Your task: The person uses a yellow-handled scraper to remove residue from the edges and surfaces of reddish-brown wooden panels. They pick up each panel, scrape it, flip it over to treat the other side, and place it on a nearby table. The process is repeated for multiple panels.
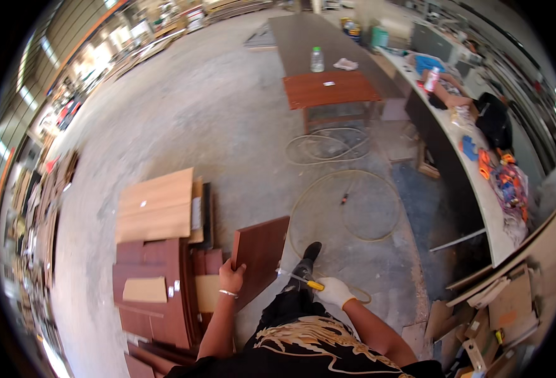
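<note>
My left hand (230, 278), bare with a bracelet at the wrist, grips the near-left edge of a reddish-brown wooden panel (262, 255). The panel stands on edge, tilted, in front of my left side. In a pale glove, my right hand (335, 292) is closed around a slim tool with a yellow body (315, 285) and a light, metal-looking front end. That front end points left at the panel's right edge; whether it touches cannot be made out. The exact kind of tool is unclear. A pale hose curves beside the gloved hand.
Stacked reddish-brown boards (149, 268) lie at my left, with a lighter board (155, 205) beyond. Hose loops (347, 238) lie on the floor ahead. Farther off stands a long brown table (316, 38) bearing a bottle (317, 60). A cluttered bench (480, 183) and cardboard scraps (511, 302) are at right.
</note>
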Tool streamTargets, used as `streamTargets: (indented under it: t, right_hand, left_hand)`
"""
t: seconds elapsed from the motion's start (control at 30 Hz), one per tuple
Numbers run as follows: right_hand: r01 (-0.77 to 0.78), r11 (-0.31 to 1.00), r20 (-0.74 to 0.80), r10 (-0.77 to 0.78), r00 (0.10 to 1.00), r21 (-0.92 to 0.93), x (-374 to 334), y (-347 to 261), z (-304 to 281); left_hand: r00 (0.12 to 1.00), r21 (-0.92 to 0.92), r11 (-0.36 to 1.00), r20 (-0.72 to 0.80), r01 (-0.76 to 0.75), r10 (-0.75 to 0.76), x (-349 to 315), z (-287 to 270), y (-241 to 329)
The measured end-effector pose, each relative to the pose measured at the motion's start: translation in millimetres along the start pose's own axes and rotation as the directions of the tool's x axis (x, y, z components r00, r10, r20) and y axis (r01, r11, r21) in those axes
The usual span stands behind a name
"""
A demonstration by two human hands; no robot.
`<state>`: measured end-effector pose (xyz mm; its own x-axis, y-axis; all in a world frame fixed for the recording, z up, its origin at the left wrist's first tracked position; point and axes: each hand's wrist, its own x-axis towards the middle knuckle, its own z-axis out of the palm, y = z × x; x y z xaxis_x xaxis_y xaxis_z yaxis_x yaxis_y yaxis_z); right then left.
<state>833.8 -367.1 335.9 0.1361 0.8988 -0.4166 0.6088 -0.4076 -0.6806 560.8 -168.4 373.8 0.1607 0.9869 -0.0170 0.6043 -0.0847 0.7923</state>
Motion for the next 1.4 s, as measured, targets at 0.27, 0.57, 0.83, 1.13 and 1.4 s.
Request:
streamTargets:
  t: [0.27,0.57,0.83,1.13,1.4]
  right_hand:
    - [-0.247,0.969,0.03,0.248,0.968,-0.021,73.3,119.2,-67.0]
    - [-0.514,0.787,-0.042,0.559,0.828,0.34,188.6,134.9,-198.8]
    - [-0.615,0.659,-0.141,0.723,0.676,0.432,202.5,121.0,-214.0]
    - [-0.691,0.261,0.19,0.842,0.504,0.675,165.9,127.1,-152.0]
    - [-0.711,0.444,0.095,0.81,0.578,0.545,179.2,113.9,-172.8]
  left_hand:
    - [0.871,0.18,0.945,0.463,-0.272,0.163,193.9,156.0,69.4]
    - [0.605,0.026,0.67,0.457,-0.742,0.652,413.3,234.4,285.4]
    - [0.35,0.304,0.251,0.335,-0.919,0.875,620.5,381.4,347.8]
    - [0.497,0.568,0.195,0.443,-0.799,0.746,689.0,524.0,306.2]
    - [0.584,0.398,0.432,0.63,-0.809,0.512,670.4,571.5,258.9]
